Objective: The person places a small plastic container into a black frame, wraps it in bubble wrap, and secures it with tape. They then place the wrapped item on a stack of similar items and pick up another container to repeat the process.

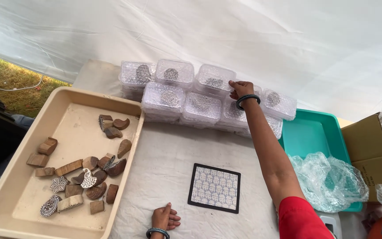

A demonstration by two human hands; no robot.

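Bubble-wrapped boxes (200, 95) are where the action is: the right hand (240, 89) stretches out to twelve o'clock, fingers curled onto the edge of one box in the back row, touching it, though I cannot tell whether it truly grips. A dark bangle (247, 101) circles that wrist, and a red sleeve (300, 219) shows at the near end of the arm. The left hand (164, 217) lies at six o'clock, flat and relaxed on the white cloth (164, 163), holding nothing, a beaded bangle on its wrist too. Just at two o'clock from it sits a black-edged tile (215, 187) with a pale blue leaf pattern. Out at nine o'clock, a beige tray (63, 99) carries a scatter of wooden blocks (89, 170), some showing carved faces. At three o'clock, a teal tray (312, 132) with crumpled plastic wrap (328, 179) lying over its near end, and a cardboard carton (370, 152) beyond that.
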